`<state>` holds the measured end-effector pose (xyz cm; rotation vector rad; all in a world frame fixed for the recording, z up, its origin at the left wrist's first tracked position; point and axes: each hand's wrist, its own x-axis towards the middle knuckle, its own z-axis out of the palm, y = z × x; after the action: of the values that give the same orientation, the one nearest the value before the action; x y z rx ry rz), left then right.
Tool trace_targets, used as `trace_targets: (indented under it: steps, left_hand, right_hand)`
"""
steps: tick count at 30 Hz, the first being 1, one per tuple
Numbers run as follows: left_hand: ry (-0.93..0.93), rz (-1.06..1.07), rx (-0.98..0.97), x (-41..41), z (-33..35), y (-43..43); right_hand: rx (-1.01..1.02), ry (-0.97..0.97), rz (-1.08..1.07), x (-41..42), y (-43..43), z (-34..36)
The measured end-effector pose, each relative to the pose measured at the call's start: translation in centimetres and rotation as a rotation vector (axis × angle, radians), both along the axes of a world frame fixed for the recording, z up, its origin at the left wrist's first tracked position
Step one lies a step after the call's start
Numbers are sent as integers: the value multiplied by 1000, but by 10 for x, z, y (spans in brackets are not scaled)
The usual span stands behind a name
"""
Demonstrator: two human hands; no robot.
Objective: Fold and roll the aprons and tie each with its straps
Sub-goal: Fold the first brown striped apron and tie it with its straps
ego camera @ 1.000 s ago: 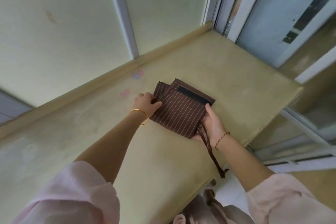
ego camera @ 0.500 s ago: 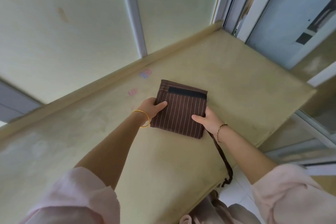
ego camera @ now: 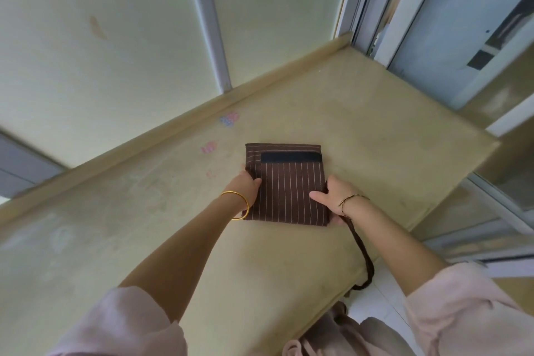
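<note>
Fingers (ego camera: pixel 254 182) of the left hand (ego camera: pixel 244 189) are curling round the left edge of the folded apron (ego camera: pixel 289 193), thumb on top. The right hand (ego camera: pixel 336 196) is gripping the right edge likewise, thumb pressing on the striped cloth. Pale wall panels (ego camera: pixel 101 66) are rising behind, meeting the counter's raised back lip. The beige counter (ego camera: pixel 361 113) is stretching wide to the left of the apron and beyond it toward the window frame (ego camera: pixel 372 0), with a narrower band on the right before its corner. The apron is lying flat and square near the front edge, its black band (ego camera: pixel 290 157) facing the wall. A brown strap (ego camera: pixel 362 251) is trailing from under the right hand over the front edge. A gold bangle (ego camera: pixel 247 207) is circling the left wrist, and faded stickers (ego camera: pixel 229 118) are dotting the counter near the back lip.
</note>
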<state>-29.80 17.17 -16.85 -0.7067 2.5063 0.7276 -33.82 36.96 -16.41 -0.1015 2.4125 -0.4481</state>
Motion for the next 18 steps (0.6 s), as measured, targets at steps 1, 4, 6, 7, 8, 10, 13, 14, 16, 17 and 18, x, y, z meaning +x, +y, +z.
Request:
trace_targets:
  steps: [1, 4, 6, 7, 8, 10, 13, 14, 16, 17, 18]
  left_hand:
    - [-2, 1, 1, -1, 0, 0]
    - [2, -10, -22, -1, 0, 2]
    - [-17, -21, -31, -2, -1, 3]
    - [-42, -28, -27, -3, 0, 2]
    - [-74, -24, -14, -6, 4, 0]
    - [-107, 48, 30, -12, 13, -9]
    - [105, -29, -206, -30, 24, -14]
    - [211, -145, -299, -38, 25, -12]
    - [306, -386, -321, -53, 22, -6]
    - [259, -470, -309, -61, 18, -3]
    - [190, -530, -316, -67, 14, -2]
  right_hand:
    - [25, -74, 39, -3, 4, 3]
    - [145, -168, 181, -21, 20, 18]
    - [300, -142, 274, -35, 33, 27]
    - [378, -129, 311, -41, 39, 29]
    - [426, -118, 332, -47, 43, 30]
    - [396, -76, 331, -57, 42, 31]
    - [112, 123, 182, -73, 16, 33]
    - [15, 223, 151, -76, 4, 33]
    - [-89, 288, 206, -80, -21, 29]
    - [-67, 260, 276, -81, -31, 24]
    - [10, 229, 352, -82, -37, 17]
